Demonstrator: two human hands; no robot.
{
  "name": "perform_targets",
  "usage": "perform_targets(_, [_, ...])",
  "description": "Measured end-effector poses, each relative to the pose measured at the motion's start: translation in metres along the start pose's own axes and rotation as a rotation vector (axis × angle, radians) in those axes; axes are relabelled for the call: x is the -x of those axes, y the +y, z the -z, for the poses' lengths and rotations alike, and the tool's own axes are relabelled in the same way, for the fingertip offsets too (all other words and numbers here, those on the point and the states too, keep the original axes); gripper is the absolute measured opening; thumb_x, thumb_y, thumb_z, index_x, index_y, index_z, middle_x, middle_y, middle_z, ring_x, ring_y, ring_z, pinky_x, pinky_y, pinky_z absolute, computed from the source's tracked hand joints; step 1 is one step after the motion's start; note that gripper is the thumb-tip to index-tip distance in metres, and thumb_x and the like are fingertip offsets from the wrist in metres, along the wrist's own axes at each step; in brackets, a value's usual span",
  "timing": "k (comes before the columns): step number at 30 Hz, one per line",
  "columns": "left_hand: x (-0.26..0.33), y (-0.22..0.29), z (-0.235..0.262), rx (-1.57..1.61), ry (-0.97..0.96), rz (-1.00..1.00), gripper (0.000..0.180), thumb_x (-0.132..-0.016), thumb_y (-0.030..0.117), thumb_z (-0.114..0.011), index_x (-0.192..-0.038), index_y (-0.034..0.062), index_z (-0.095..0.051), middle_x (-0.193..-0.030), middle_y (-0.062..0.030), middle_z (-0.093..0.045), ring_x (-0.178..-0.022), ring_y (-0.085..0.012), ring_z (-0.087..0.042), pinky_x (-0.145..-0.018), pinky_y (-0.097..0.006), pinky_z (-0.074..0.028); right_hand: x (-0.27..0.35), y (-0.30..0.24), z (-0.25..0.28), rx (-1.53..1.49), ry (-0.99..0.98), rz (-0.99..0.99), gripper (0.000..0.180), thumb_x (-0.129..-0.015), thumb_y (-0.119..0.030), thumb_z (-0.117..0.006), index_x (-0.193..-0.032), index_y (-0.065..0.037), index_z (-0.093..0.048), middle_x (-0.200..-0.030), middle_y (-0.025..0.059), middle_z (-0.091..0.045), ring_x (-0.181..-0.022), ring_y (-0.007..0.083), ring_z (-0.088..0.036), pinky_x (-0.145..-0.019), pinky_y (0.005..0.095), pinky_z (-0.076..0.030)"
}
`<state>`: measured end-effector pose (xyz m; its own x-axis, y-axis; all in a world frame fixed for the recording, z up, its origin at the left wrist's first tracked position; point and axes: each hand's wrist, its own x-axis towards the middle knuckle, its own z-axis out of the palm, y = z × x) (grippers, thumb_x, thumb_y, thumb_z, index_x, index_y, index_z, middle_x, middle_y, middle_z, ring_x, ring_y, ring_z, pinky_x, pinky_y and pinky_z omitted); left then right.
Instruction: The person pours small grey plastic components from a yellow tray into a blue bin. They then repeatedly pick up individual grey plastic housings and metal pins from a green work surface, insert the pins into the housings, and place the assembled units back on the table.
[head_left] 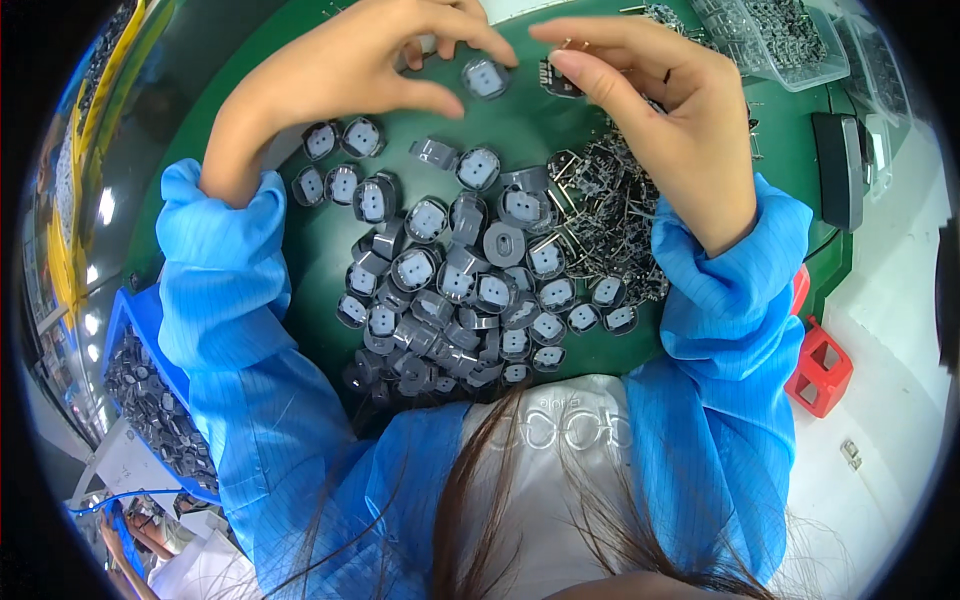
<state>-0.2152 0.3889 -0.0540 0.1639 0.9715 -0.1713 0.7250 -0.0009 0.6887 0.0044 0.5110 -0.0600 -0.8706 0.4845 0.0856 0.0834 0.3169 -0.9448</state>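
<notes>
My left hand (350, 70) pinches a small grey round plastic cap with a white centre (486, 78) between thumb and fingers, above the green table (300, 240). My right hand (660, 110) is raised beside it, fingertips holding a small dark part with metal pins (560, 78). Below both hands lies a heap of several grey caps (460, 290). To its right is a tangle of dark pinned parts (610, 220). Both forearms wear blue sleeves.
Clear plastic trays of dark parts (790, 40) stand at the far right, next to a black block (838, 165). A blue bin of grey caps (150, 400) sits at the lower left. A red stool (822, 368) stands on the floor at right.
</notes>
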Motion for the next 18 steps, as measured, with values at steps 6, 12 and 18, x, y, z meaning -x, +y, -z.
perform_targets(6, [-0.004,0.005,-0.019,0.220,0.345,-0.212,0.036,-0.075,0.002,-0.085,-0.108,0.0003,-0.073,-0.101,-0.0085,-0.073,-0.084,-0.0161,-0.072,-0.073,-0.028,-0.059,-0.005,-0.008,0.000,0.111,0.065,0.191,0.013,-0.085,0.002,-0.080,-0.097,0.004,-0.077,-0.099,0.0146,-0.075,-0.085,0.0172,-0.073,-0.076,0.0275,-0.059])
perform_targets(12, [0.005,0.024,-0.035,0.548,0.482,-0.147,0.032,-0.075,0.001,-0.088,-0.102,-0.0039,-0.071,-0.092,-0.0104,-0.076,-0.080,-0.0125,-0.075,-0.076,-0.026,-0.063,-0.003,-0.013,-0.006,0.046,0.197,0.344,0.014,-0.080,0.006,-0.081,-0.093,0.003,-0.077,-0.093,0.0140,-0.076,-0.083,0.0200,-0.074,-0.075,0.0295,-0.059])
perform_targets(18, [0.007,0.040,-0.033,0.469,0.509,-0.053,0.031,-0.076,0.001,-0.088,-0.101,-0.0048,-0.072,-0.093,-0.0126,-0.076,-0.081,-0.0134,-0.075,-0.077,-0.028,-0.064,-0.002,-0.006,-0.003,0.206,0.229,0.486,0.014,-0.079,0.007,-0.081,-0.091,0.002,-0.076,-0.093,0.0145,-0.076,-0.080,0.0212,-0.074,-0.073,0.0294,-0.059])
